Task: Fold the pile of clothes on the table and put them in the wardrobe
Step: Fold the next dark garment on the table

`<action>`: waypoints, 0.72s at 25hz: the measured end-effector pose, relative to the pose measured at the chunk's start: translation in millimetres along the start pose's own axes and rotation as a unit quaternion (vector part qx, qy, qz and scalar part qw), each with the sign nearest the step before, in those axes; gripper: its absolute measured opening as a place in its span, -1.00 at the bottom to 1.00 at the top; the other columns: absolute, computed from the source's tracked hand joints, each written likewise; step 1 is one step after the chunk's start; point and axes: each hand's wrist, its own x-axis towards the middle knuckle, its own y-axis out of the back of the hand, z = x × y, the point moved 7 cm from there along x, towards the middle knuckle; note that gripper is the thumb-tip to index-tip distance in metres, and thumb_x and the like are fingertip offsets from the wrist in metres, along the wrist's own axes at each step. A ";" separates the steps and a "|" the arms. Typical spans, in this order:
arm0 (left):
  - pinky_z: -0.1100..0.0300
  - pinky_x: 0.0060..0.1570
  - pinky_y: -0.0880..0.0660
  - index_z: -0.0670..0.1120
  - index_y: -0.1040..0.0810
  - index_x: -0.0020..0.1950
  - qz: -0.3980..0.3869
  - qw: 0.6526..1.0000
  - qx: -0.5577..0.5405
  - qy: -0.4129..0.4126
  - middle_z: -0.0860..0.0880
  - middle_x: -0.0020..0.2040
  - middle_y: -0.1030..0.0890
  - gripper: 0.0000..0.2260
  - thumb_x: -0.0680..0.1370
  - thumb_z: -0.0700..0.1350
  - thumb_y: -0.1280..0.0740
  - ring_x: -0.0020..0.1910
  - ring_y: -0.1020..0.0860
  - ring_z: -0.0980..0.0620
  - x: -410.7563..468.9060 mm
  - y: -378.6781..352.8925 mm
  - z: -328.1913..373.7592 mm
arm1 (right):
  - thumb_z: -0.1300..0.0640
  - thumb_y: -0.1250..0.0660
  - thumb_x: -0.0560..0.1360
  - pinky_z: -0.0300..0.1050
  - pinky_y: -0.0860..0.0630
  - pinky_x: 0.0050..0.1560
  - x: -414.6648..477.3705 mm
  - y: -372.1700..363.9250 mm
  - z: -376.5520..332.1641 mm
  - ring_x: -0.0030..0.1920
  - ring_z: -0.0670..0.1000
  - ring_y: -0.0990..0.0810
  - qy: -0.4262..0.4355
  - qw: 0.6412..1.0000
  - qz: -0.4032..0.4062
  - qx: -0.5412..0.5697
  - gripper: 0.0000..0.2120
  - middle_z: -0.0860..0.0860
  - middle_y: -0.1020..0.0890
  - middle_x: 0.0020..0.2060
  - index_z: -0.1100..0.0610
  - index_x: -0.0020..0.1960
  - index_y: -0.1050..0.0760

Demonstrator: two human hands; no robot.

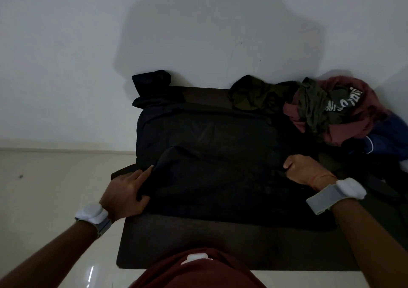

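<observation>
A large black garment (212, 155) lies spread across the dark table (220, 243), with its near part folded over. My left hand (125, 192) grips the folded left edge, thumb under the cloth and index finger stretched along it. My right hand (306, 170) holds the right edge of the same fold, its fingers curled into the fabric. At the back right sits the pile of unfolded clothes (337, 111), with maroon, olive and navy pieces tangled together.
A dark olive garment (251, 93) lies crumpled at the table's back middle. A small black piece (152, 82) leans against the white wall at the back left. Pale tiled floor (55, 188) shows left of the table.
</observation>
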 end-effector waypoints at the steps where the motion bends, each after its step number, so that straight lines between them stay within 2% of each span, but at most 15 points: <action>1: 0.19 -0.32 -0.47 -0.16 -0.47 0.46 0.004 1.000 -0.002 -0.004 -0.01 -0.14 -0.59 -0.31 0.34 0.06 -0.30 -0.26 -0.58 -0.04 -1.0 0.8 -1.1 | 0.15 -0.40 0.44 -0.09 -0.53 0.14 -2.3 -3.2 -8.3 0.07 0.11 -0.61 0.021 0.999 0.027 0.024 -0.78 0.00 -0.61 -0.03 0.01 0.08 -0.57; 5: 0.06 -0.25 -0.54 -0.24 -0.47 0.44 0.029 0.999 0.033 0.008 -0.12 -0.04 -0.58 -0.33 0.36 0.01 -0.24 -0.16 -0.57 -0.15 0.1 -0.9 -11.5 | 0.13 -0.42 0.44 0.02 -0.57 0.15 -19.2 -20.6 -66.0 0.00 0.01 -0.63 0.150 0.980 0.090 0.093 -0.75 -0.08 -0.63 -0.07 -0.02 0.11 -0.59; 7: -0.02 -0.16 -0.53 -0.26 -0.42 0.46 0.037 0.998 0.046 0.032 -0.19 0.04 -0.55 -0.31 0.36 -0.02 -0.20 -0.08 -0.52 -0.20 3.2 -3.1 -17.9 | 0.13 -0.42 0.45 0.04 -0.57 0.14 -22.5 -32.5 -102.5 -0.02 -0.04 -0.62 0.205 0.968 0.082 0.119 -0.76 -0.10 -0.63 -0.06 -0.03 0.10 -0.59; 10: -0.11 0.03 -0.51 -0.26 -0.34 0.52 0.034 0.997 0.039 0.054 -0.25 0.21 -0.51 -0.26 0.33 -0.06 -0.20 0.13 -0.48 -0.25 9.5 -5.3 -19.9 | 0.11 -0.44 0.51 -0.01 -0.54 0.23 -25.3 -46.2 -170.3 0.06 -0.06 -0.60 0.250 0.953 0.035 0.167 -0.73 -0.01 -0.63 0.05 0.07 0.20 -0.59; 13: -0.15 0.26 -0.45 -0.24 -0.26 0.57 0.014 0.997 0.011 0.071 -0.27 0.41 -0.44 -0.14 0.23 -0.17 -0.29 0.36 -0.42 -0.28 10.2 -12.5 -22.0 | 0.00 -0.39 0.57 -0.11 -0.43 0.33 -24.3 -52.5 -240.3 0.26 0.02 -0.52 0.261 0.946 0.014 0.193 -0.57 0.06 -0.56 0.23 0.12 0.39 -0.48; 15: -0.16 0.29 -0.45 -0.26 -0.24 0.57 0.011 0.996 -0.011 0.092 -0.29 0.44 -0.43 -0.12 0.22 -0.25 -0.33 0.39 -0.43 -0.29 10.7 -15.9 -27.7 | -0.09 -0.33 0.60 -0.03 -0.39 0.39 -18.7 -59.6 -271.8 0.33 0.05 -0.47 0.240 0.949 0.004 0.204 -0.51 0.05 -0.54 0.29 0.11 0.45 -0.43; 16: -0.17 0.29 -0.46 -0.29 -0.25 0.56 0.015 0.994 -0.021 0.104 -0.30 0.44 -0.44 -0.16 0.25 -0.27 -0.29 0.38 -0.46 -0.31 10.3 -16.4 -31.2 | -0.12 -0.30 0.60 0.04 -0.40 0.39 -14.2 -63.4 -282.0 0.33 0.08 -0.48 0.223 0.953 0.000 0.207 -0.52 0.03 -0.55 0.27 0.09 0.43 -0.44; 18: -0.19 0.25 -0.50 -0.34 -0.29 0.53 0.030 0.990 -0.043 0.128 -0.33 0.41 -0.46 -0.27 0.33 -0.24 -0.13 0.33 -0.50 -0.33 7.5 -15.0 -35.6 | -0.17 -0.28 0.60 0.13 -0.42 0.36 -6.8 -66.9 -294.1 0.24 0.09 -0.55 0.190 0.960 -0.003 0.206 -0.62 -0.01 -0.63 0.13 0.03 0.28 -0.55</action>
